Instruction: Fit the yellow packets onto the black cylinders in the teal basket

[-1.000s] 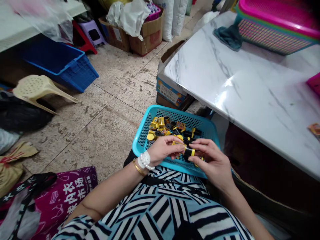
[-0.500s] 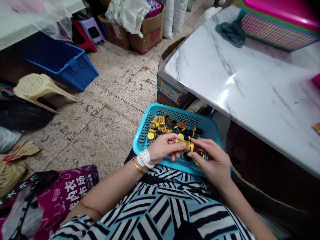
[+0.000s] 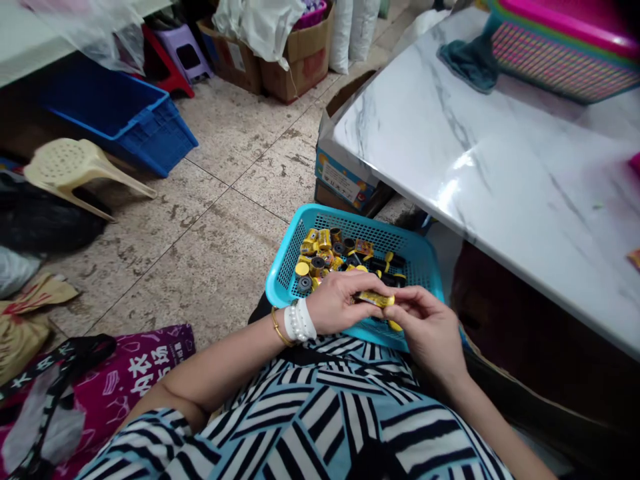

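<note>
A small yellow canister [image 3: 376,299] with a printed label, shaped like a film roll, is held between both my hands above the basket. My left hand [image 3: 336,301], with bracelets at the wrist, closes over its left part, fingers on top and thumb below. The fingertips of my right hand [image 3: 431,328] pinch its right end. Under my hands a turquoise plastic basket [image 3: 280,273] rests at my lap. In it lie several similar yellow canisters [image 3: 325,239] and black spool-like pieces [image 3: 318,265], partly hidden by my hands.
To the right stands a marble-patterned table [image 3: 420,120], bearing a pink-rimmed basket [image 3: 565,63] and a dark cloth [image 3: 470,63]. Cardboard boxes [image 3: 345,180] are by its corner. At left are a blue crate [image 3: 155,140], a cream stool [image 3: 75,163] and a purple bag [image 3: 145,373].
My left hand has turned so its fingers now lie over the canister. The canister has shifted slightly right and down, and my right fingertips have drawn together at its end.
</note>
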`<state>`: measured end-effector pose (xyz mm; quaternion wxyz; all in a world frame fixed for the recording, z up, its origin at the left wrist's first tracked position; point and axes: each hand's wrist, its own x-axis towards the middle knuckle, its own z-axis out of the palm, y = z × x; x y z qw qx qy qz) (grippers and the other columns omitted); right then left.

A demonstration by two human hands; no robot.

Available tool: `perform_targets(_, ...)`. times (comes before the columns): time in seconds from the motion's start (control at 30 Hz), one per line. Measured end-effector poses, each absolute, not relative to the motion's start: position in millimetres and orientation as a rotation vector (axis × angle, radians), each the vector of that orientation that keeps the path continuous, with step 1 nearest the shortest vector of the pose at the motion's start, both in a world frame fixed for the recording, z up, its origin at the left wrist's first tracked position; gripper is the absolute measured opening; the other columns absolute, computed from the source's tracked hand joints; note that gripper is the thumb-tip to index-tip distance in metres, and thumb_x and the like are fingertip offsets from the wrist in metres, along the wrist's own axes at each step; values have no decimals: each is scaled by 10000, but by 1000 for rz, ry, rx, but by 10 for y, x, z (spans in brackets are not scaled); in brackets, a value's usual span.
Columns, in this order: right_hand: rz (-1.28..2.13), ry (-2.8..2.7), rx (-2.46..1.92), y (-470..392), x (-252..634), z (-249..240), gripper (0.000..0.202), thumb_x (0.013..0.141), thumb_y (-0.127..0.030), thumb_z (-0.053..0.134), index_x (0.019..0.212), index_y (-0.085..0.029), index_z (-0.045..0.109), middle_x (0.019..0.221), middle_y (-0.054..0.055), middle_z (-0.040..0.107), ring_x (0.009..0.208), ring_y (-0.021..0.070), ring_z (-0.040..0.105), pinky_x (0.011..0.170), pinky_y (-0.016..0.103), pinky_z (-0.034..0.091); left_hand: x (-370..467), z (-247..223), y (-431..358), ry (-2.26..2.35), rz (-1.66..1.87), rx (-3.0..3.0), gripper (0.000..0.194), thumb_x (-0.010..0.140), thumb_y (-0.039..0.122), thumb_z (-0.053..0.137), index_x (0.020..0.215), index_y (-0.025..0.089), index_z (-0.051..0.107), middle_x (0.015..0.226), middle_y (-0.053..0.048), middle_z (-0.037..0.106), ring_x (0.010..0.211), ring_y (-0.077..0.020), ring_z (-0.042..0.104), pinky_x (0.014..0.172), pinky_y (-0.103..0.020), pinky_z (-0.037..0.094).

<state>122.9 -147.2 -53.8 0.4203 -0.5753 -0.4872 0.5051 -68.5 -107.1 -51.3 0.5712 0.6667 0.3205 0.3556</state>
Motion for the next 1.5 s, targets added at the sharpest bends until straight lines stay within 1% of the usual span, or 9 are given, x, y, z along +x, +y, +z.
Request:
perform_targets(0.13, 1196, -1225, -1431, -1455, 1217, -586, 263, 697, -264, 836, 934, -229, 730, 852, 25, 719, 724, 169, 693, 677, 302, 603, -726, -566, -1023, 835, 733, 1370, 592, 785, 373, 733, 1329, 219, 554, 994, -60, 702, 840, -172, 657, 778, -303, 511)
perform_targets(0.23, 988, -1364, -1396, -1424, 1214, -595, 291, 641, -232, 867, 906, -229, 746, 918, 46, 707, 779, 187, 687, 716, 330, 602, -758, -667, -1032, 930, 642, 1135, 503, 836, 461, 648, 1212, 132, 595, 699, 7, 599, 546, -98, 540, 545, -223, 438)
perform_targets(0.3, 1052, -1320, -1435, -1395, 1186, -607, 262, 639, -260, 869, 865, -215, 745, 832, 38, 713, 699, 175, 680, 653, 314, 597, -767, -723, -1056, 934, 593, 1123, 417, 839, 459, 639, 1073, 114, 644, 646, 23, 547, 507, -78, 480, 503, -202, 385)
perform_targets(0.47, 1381, -1108, -1467, -1327, 1065, -613, 261, 701, -369, 825, 854, -184, 723, 612, 4, 695, 531, 147, 654, 556, 284, 587, -812, -714, -1083, 849, 556, 1151, 413, 851, 502, 615, 1003, 119, 644, 737, -2, 573, 587, -86, 491, 548, -207, 391)
perform_targets(0.73, 1128, -1459, -1310, -1409, 1208, -519, 354, 791, -232, 752, 1141, -265, 707, 1057, 56, 721, 844, 179, 716, 750, 321, 623, -880, -600, -1065, 754, 518, 956, 535, 782, 562, 686, 1125, 156, 622, 821, -36, 634, 712, -148, 630, 690, -286, 504)
perform_targets(0.9, 799, -1742, -1311, -1429, 1191, -507, 286, 768, -198, 761, 1044, -273, 761, 936, 44, 754, 783, 188, 712, 727, 320, 608, -757, -668, -1124, 770, 642, 821, 399, 757, 414, 762, 1009, 131, 640, 849, -38, 645, 722, -121, 608, 711, -262, 491)
perform_targets(1.13, 1099, -1410, -1386, -1471, 1130, -681, 244, 777, -250, 767, 1021, -256, 766, 937, 39, 748, 812, 189, 714, 705, 324, 612, -710, -715, -1194, 918, 838, 1194, 288, 834, 384, 682, 998, 149, 661, 991, -58, 653, 934, -166, 598, 863, -280, 455)
perform_targets(1.33, 832, -1695, -1263, -1468, 1253, -675, 307, 768, -173, 760, 1054, -282, 759, 1038, 67, 726, 895, 206, 697, 792, 379, 603, -800, -703, -1172, 886, 567, 968, 456, 862, 534, 588, 1089, 139, 604, 778, -25, 627, 608, -113, 568, 612, -248, 464)
perform_targets(1.5, 1042, -1452, -1356, -1459, 1144, -699, 188, 747, -236, 785, 935, -246, 776, 880, 49, 733, 743, 176, 690, 644, 314, 598, -770, -687, -1212, 1014, 776, 1299, 244, 846, 353, 652, 1002, 165, 662, 983, -49, 681, 893, -168, 618, 829, -283, 465)
